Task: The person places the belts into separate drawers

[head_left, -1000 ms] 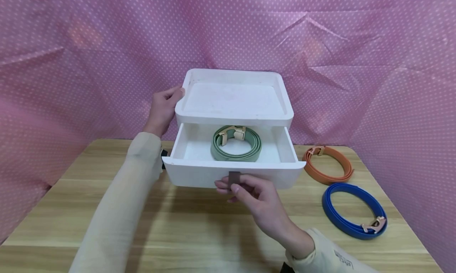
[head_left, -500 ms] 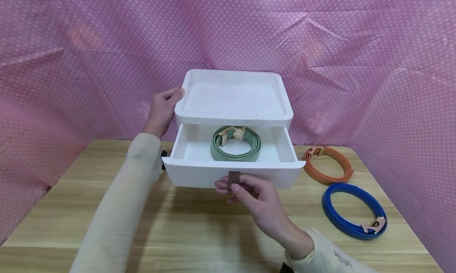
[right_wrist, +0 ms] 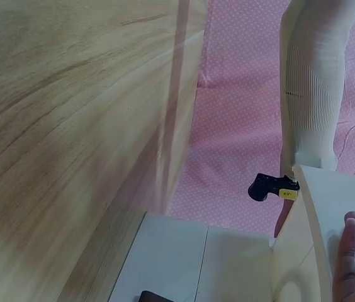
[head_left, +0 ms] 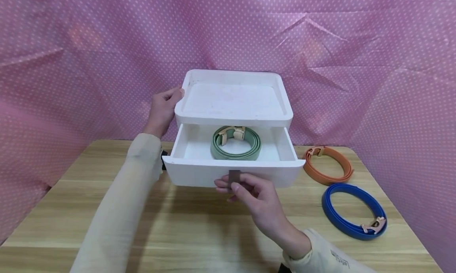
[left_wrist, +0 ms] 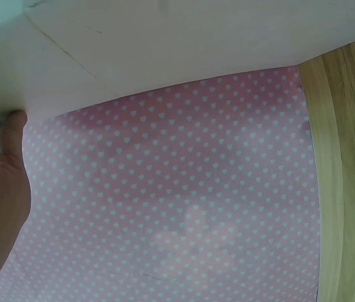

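white plastic makes up the drawer unit [head_left: 233, 100], its drawer [head_left: 199, 174] pulled out toward me. the coiled green belt [head_left: 235, 156] lies inside that drawer, just ahead of the unit's body. my right hand [head_left: 263, 209] pinches the brown pull tab [head_left: 234, 177] at the drawer's front; my left hand [head_left: 161, 110] grips the unit's left rim, thumb over the edge, well apart from the other. as i judge it, one belt is put away and two are left out: the orange belt [head_left: 325, 179] lies right of the unit, the blue belt [head_left: 338, 221] also to its right but nearer me. print on my right sleeve [head_left: 322, 252] seems to begin "lets", the rest blurred; the yellow label [right_wrist: 289, 194] by the unit's left is unreadable, and i see no brand on the gold buckles [head_left: 239, 134].
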Motion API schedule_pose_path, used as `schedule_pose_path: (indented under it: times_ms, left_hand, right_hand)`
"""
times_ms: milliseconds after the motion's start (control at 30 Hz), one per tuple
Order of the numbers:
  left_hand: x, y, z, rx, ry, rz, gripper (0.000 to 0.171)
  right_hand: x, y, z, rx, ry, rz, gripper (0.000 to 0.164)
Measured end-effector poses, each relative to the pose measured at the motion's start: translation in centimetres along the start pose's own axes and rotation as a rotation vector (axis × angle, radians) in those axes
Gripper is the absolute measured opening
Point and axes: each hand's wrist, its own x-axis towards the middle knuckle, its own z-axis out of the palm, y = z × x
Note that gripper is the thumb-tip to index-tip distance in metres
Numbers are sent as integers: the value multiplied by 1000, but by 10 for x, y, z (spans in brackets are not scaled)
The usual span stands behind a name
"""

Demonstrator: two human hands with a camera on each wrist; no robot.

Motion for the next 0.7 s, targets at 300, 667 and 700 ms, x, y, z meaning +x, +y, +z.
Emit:
schedule_pose_path:
  times_ms: [300,667,700]
  left_hand:
    - [-2,-1,0,-2,4,14,49]
    - [-1,-1,1,-3,13,20,48]
    - [-1,-1,1,-4,14,20,48]
  right_hand:
    - [0,2,1,4,26,-34,24]
    - [3,1,0,-8,25,-41,23]
    - [3,1,0,-10,25,-35,23]
